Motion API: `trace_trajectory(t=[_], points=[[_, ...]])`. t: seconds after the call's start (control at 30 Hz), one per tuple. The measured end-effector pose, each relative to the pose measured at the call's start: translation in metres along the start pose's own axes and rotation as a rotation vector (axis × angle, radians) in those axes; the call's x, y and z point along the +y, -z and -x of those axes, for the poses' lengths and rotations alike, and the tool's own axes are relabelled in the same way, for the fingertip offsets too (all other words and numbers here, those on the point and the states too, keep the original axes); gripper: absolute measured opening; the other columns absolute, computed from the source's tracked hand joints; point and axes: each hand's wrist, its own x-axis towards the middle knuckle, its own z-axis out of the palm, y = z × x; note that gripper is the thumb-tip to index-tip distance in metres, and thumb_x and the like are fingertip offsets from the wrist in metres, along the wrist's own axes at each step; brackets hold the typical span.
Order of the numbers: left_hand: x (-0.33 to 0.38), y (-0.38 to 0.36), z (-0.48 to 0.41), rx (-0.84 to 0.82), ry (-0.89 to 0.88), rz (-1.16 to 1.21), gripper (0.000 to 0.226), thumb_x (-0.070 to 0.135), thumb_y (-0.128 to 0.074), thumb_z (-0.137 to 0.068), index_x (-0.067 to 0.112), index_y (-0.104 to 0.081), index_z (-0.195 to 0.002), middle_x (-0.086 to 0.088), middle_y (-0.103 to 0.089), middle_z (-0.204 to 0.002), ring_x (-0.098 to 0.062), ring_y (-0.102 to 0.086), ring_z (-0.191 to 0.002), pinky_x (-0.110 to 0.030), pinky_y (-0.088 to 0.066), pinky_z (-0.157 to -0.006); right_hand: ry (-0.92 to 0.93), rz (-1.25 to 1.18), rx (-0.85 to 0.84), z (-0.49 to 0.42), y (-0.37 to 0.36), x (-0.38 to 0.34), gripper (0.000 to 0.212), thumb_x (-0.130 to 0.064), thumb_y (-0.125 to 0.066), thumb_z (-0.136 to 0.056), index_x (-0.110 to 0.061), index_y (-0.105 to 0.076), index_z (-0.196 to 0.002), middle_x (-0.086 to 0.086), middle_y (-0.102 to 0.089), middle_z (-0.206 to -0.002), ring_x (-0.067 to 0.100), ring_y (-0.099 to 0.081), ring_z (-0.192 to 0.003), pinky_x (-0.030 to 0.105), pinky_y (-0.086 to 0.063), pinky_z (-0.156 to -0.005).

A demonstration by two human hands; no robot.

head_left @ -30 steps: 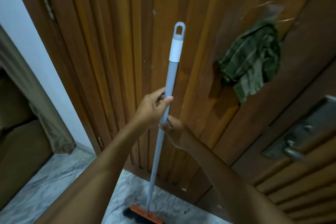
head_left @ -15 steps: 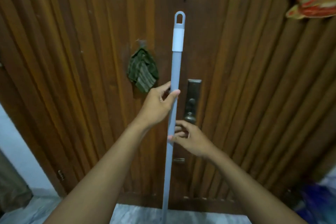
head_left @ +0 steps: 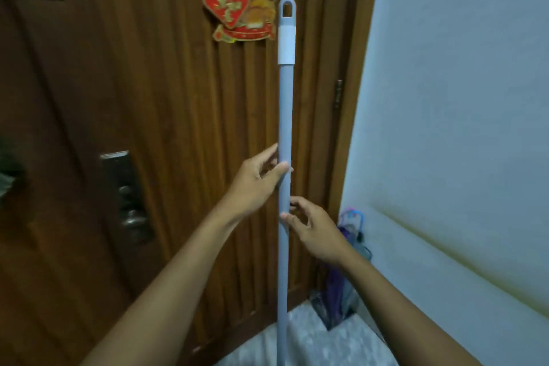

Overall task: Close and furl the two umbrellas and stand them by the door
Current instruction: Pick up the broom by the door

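I hold a long grey broom handle (head_left: pixel 285 116) upright in front of the wooden door (head_left: pixel 166 128). My left hand (head_left: pixel 255 184) wraps the handle at mid height. My right hand (head_left: pixel 315 232) grips it just below with fingertips on the shaft. The broom head is out of view below the frame. Furled umbrellas (head_left: pixel 344 285) in purple and grey stand upright in the corner between the door frame and the white wall, with a curved handle (head_left: pixel 352 217) showing above my right wrist.
A metal lock plate with a knob (head_left: pixel 127 196) sits on the door at left. A red and gold tiger decoration (head_left: pixel 240 0) hangs high on the door. The white wall (head_left: pixel 460 128) fills the right side. Marble floor (head_left: pixel 320 342) shows at the bottom.
My view and the broom have shifted right along the door, from the hinge side past the lock to the corner by the white wall. Both hands have kept their hold on the handle.
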Motion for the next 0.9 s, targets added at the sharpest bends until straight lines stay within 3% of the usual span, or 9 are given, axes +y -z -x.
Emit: trace_trajectory(t=[0.1,0.17,0.27,0.33,0.47,0.63,0.73,0.83,0.9], points=[[0.001,-0.045,-0.026,-0.080,-0.003,0.080,0.058,0.028,-0.058,-0.096,0.005,-0.040,-0.146,-0.017,-0.066,-0.122,-0.017,-0.066,-0.108,-0.045,-0.050,-0.101,-0.025,0.045,0.133,0.009,0.038,0.017,0.030,-0.029,-0.060,-0.098,-0.018,-0.059,-0.126,-0.004,-0.068,-0.113,-0.001,-0.064,-0.101,0.012,-0.049,-0.084],[0.003,-0.078,-0.044,-0.177,-0.036,0.109,0.061,0.033,-0.057,-0.094,0.004,-0.041,-0.146,-0.022,-0.060,-0.132,-0.023,-0.059,-0.122,-0.045,-0.046,-0.106,-0.060,0.068,0.218,0.017,0.061,0.029,0.026,-0.026,-0.059,-0.099,-0.018,-0.060,-0.124,-0.002,-0.070,-0.108,0.006,-0.068,-0.096,0.021,-0.054,-0.083],[0.007,-0.128,-0.066,-0.300,-0.092,0.212,0.034,0.007,-0.049,-0.100,0.020,-0.045,-0.132,0.003,-0.067,-0.104,0.013,-0.060,-0.088,-0.017,-0.051,-0.089,-0.144,0.088,0.349,0.030,0.095,0.047,0.024,-0.025,-0.057,-0.099,-0.018,-0.060,-0.122,0.003,-0.068,-0.109,0.014,-0.072,-0.091,0.030,-0.058,-0.080],[0.004,-0.161,-0.078,-0.409,-0.121,0.262,0.035,0.008,-0.046,-0.101,0.028,-0.047,-0.130,0.007,-0.061,-0.089,0.009,-0.059,-0.075,-0.026,-0.054,-0.083,-0.213,0.099,0.423,0.040,0.114,0.057,0.020,-0.024,-0.056,-0.100,-0.021,-0.059,-0.119,0.002,-0.067,-0.112,0.012,-0.072,-0.092,0.030,-0.057,-0.080],[-0.006,-0.223,-0.095,-0.605,-0.149,0.313,0.034,0.018,-0.048,-0.101,0.044,-0.052,-0.122,0.003,-0.059,-0.084,-0.003,-0.065,-0.079,-0.049,-0.055,-0.092,-0.334,0.169,0.563,0.065,0.140,0.083,0.027,-0.029,-0.055,-0.100,-0.019,-0.058,-0.124,-0.002,-0.066,-0.119,0.012,-0.071,-0.098,0.034,-0.057,-0.084],[-0.007,-0.301,-0.087,-0.772,-0.155,0.349,0.036,0.017,-0.047,-0.102,0.036,-0.045,-0.132,-0.006,-0.059,-0.093,-0.003,-0.066,-0.082,-0.042,-0.057,-0.089,-0.478,0.223,0.686,0.103,0.168,0.121,0.031,-0.028,-0.054,-0.101,-0.015,-0.056,-0.129,0.001,-0.065,-0.125,0.017,-0.070,-0.102,0.036,-0.057,-0.086],[-0.012,-0.353,-0.078,-0.844,-0.168,0.323,0.042,0.019,-0.047,-0.102,0.023,-0.043,-0.143,-0.004,-0.060,-0.095,-0.008,-0.066,-0.088,-0.025,-0.055,-0.081,-0.558,0.215,0.757,0.127,0.185,0.147,0.029,-0.026,-0.054,-0.101,-0.014,-0.056,-0.127,0.002,-0.065,-0.124,0.018,-0.070,-0.101,0.036,-0.057,-0.085],[-0.015,-0.403,-0.068,-0.872,-0.182,0.290,0.038,0.019,-0.047,-0.102,0.015,-0.047,-0.140,-0.007,-0.062,-0.099,-0.022,-0.067,-0.097,-0.026,-0.052,-0.079,-0.625,0.210,0.798,0.150,0.205,0.177,0.027,-0.025,-0.052,-0.102,-0.014,-0.057,-0.125,0.002,-0.066,-0.122,0.018,-0.070,-0.098,0.038,-0.057,-0.086],[-0.017,-0.440,-0.062,-0.889,-0.171,0.306,0.032,0.017,-0.047,-0.102,0.014,-0.050,-0.134,-0.010,-0.061,-0.098,-0.021,-0.066,-0.093,-0.023,-0.050,-0.077,-0.657,0.203,0.815,0.165,0.221,0.202,0.026,-0.025,-0.051,-0.102,-0.014,-0.057,-0.125,0.003,-0.066,-0.121,0.018,-0.070,-0.097,0.039,-0.058,-0.085]])
